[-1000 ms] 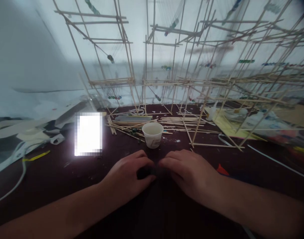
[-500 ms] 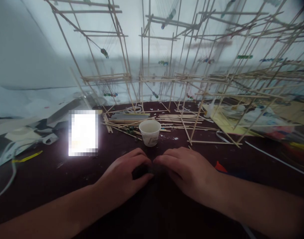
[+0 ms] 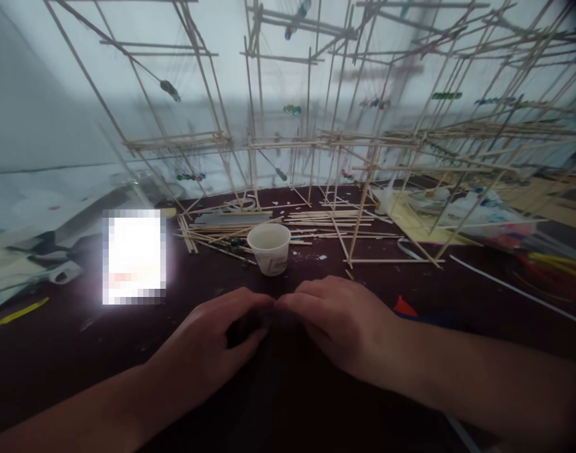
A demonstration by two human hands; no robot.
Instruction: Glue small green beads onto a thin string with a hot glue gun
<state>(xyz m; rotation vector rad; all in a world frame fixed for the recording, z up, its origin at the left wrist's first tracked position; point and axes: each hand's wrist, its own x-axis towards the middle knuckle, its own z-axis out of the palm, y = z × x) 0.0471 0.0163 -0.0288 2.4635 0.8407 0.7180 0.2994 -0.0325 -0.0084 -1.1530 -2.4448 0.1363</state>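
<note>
My left hand [image 3: 207, 333] rests low over the dark table, fingers curled towards the thumb with a shadowed gap between. Its fingertips meet those of my right hand [image 3: 347, 324], which is bent over with its fingers pressed together. Whatever the fingertips pinch, if anything, is too dark and small to make out. Just beyond the hands a white paper cup [image 3: 269, 251] stands upright, touched by neither. Behind it lie loose thin wooden sticks [image 3: 325, 219]. A small red pointed piece [image 3: 405, 306] shows beyond my right wrist, partly hidden by the forearm.
Tall stick frames [image 3: 363, 195] with hanging marbles [image 3: 292, 109] rise at the back. A glowing, pixelated screen [image 3: 134, 255] stands at left. A glue bottle [image 3: 386, 196] and yellow paper [image 3: 417, 220] are at right, near a white strip [image 3: 514, 286]. A yellow strip [image 3: 26, 311] lies far left.
The view has swung a little, so the cup, frames and screen appear further left. Both hands keep much the same curled pose, fingertips together.
</note>
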